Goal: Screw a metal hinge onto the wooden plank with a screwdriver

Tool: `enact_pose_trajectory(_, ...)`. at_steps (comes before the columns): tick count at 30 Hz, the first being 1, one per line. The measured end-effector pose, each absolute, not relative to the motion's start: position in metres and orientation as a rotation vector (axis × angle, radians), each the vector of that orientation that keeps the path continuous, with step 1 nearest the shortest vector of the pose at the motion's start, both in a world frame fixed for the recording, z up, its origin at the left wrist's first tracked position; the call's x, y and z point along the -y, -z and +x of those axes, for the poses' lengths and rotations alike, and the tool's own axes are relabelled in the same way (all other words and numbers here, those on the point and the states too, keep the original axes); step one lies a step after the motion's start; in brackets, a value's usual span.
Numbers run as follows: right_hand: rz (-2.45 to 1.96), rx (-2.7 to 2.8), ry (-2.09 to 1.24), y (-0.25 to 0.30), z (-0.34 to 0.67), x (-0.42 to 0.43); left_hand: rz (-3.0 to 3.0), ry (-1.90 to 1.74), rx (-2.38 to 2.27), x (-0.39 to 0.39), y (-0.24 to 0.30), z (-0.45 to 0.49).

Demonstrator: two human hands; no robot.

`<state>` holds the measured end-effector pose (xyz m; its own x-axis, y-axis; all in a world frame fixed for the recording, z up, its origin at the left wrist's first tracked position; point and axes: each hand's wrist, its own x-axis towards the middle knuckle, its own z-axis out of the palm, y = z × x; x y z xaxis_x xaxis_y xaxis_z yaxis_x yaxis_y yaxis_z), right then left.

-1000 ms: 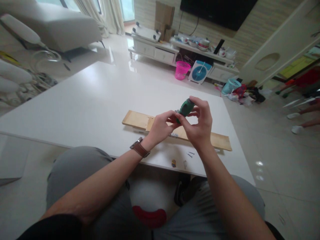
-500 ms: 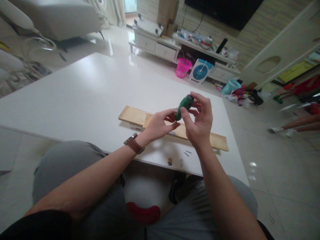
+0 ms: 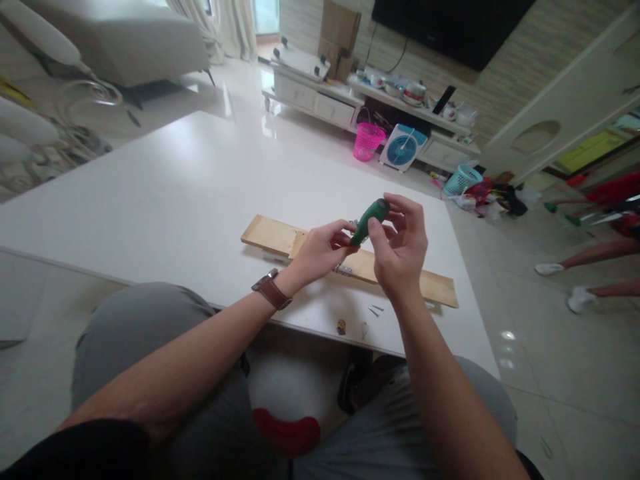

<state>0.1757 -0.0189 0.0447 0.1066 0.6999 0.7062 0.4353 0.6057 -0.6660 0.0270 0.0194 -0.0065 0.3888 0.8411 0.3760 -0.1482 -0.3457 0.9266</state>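
Note:
A green-handled screwdriver (image 3: pixel 369 221) is held over a long wooden board (image 3: pixel 270 235) lying on the white table (image 3: pixel 175 200). My right hand (image 3: pixel 400 250) wraps its fingers round the green handle. My left hand (image 3: pixel 320 253), with a brown watch strap on the wrist, pinches something small at the lower end of the tool; the tip is hidden behind its fingers. A small metal hinge (image 3: pixel 344 270) sits on the board's near edge, just under my hands.
A few loose screws (image 3: pixel 375 309) and small bits (image 3: pixel 341 327) lie near the table's front edge. Beyond the table stand a pink basket (image 3: pixel 367 141), a blue fan (image 3: pixel 401 148) and a low TV cabinet (image 3: pixel 320 107). Another person's legs (image 3: pixel 585 257) show at right.
The screwdriver handle has tilted a little further to the right in my right hand. Both hands stay over the board, and the view has shifted slightly.

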Motion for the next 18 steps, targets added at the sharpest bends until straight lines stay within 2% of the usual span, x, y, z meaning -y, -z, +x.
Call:
enact_pose_trajectory(9, -1.016, 1.562, -0.202, -0.0431, 0.1759, 0.0166, 1.709, -1.191, -0.781, -0.0184, 0.0075, 0.0249)
enact_pose_trajectory(18, -1.041, 1.508, -0.168, -0.0431, 0.1747, 0.0159, 1.681, -1.153, -0.705, -0.0170, 0.0067, 0.0257)
